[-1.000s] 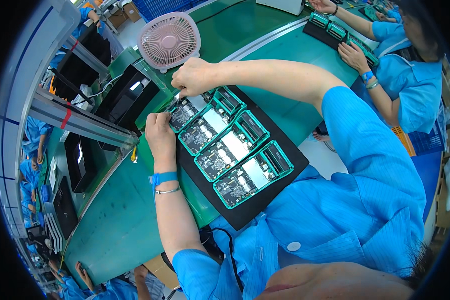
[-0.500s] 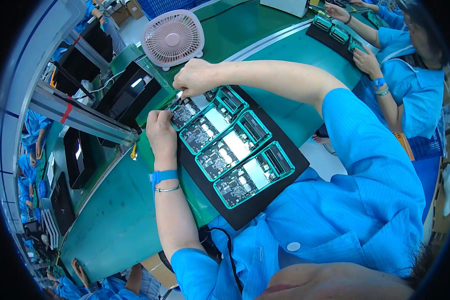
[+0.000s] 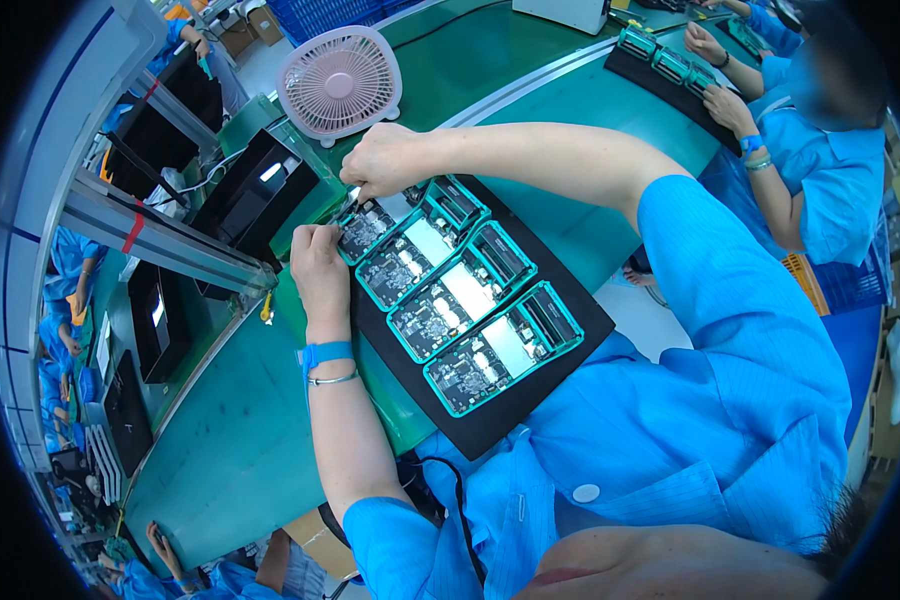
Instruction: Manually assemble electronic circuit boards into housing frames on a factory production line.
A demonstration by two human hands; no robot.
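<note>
Several teal-framed electronic units with exposed circuit boards lie in a slanting row on a black mat (image 3: 592, 322). The nearest circuit-board unit (image 3: 490, 362) and its neighbour (image 3: 440, 320) are fully visible. My left hand (image 3: 320, 275), a blue wrist strap on its wrist, curls its fingers around the left end of the farthest circuit-board unit (image 3: 366, 228). Over that same unit, my right hand (image 3: 385, 160) reaches across with fingers pinched together. Something small and pale shows at its fingertips, too small to name. My right hand and forearm hide part of the far unit.
A pink fan (image 3: 340, 85) stands beyond my hands on the green bench (image 3: 230, 430). Black open boxes (image 3: 255, 185) and a metal post (image 3: 170, 235) are to the left. At the far right a co-worker (image 3: 810, 150) handles similar units on another mat (image 3: 660, 90).
My hands stay at the far unit, with only a slight shift of the right fingers. The whole view has slid a little. The co-worker's far hand has moved.
</note>
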